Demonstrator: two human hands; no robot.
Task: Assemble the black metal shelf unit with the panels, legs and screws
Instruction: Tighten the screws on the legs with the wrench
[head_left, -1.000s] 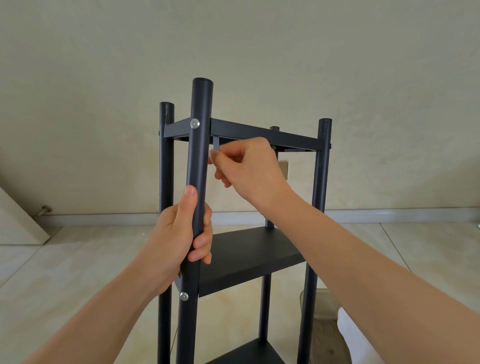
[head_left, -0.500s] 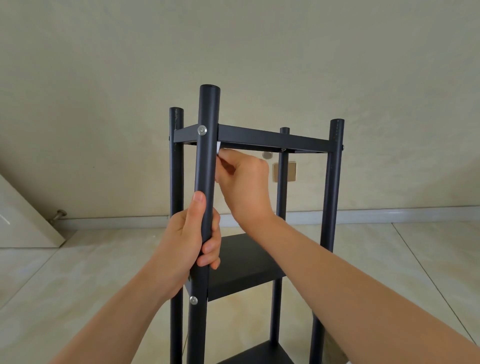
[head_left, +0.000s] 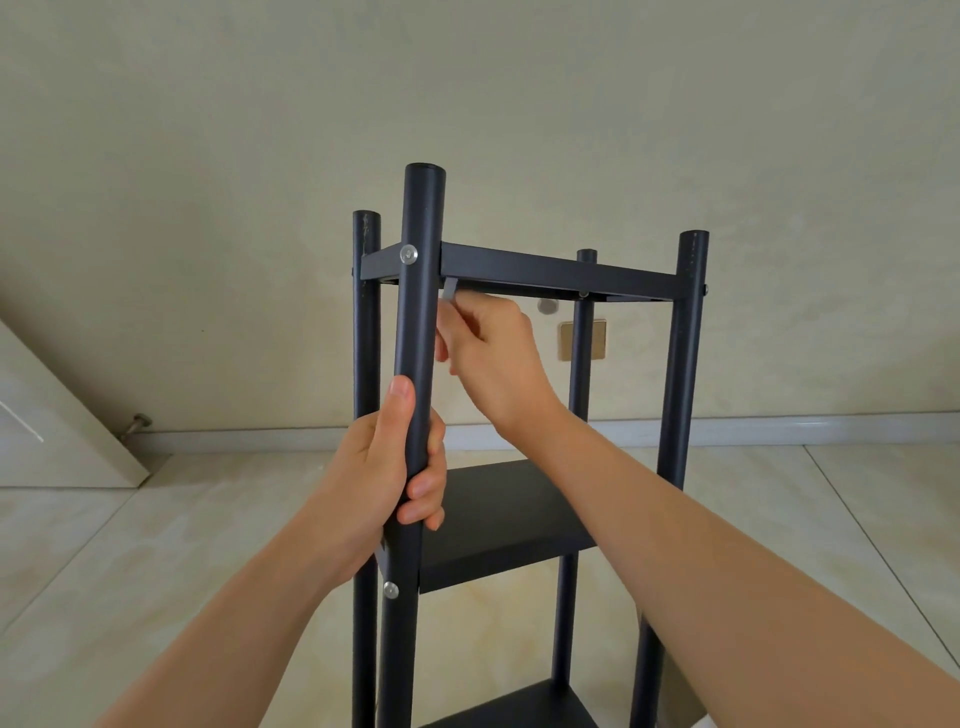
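Observation:
The black shelf unit stands upright before me, its top panel (head_left: 556, 270) fixed between several round legs. My left hand (head_left: 387, 467) is wrapped around the near front leg (head_left: 418, 322), just above the middle panel (head_left: 498, 514). My right hand (head_left: 488, 348) is just under the top panel's near left corner, behind that leg, pinching a small grey hex key (head_left: 449, 289) that points up at the panel's underside. Silver screw heads show on the near leg at the top panel (head_left: 409, 254) and at the middle panel (head_left: 390, 590). A bottom panel (head_left: 519, 709) shows at the lower edge.
A beige wall with a brass wall plate (head_left: 597, 340) lies behind the shelf. White baseboard runs along the tiled floor (head_left: 156, 545). A pale door (head_left: 47, 415) with a doorstop (head_left: 136, 422) leans in at the left.
The view has shifted so the shelf sits further right and lower in frame. My right hand has turned at the wrist under the top panel while holding the key. My left hand keeps its hold.

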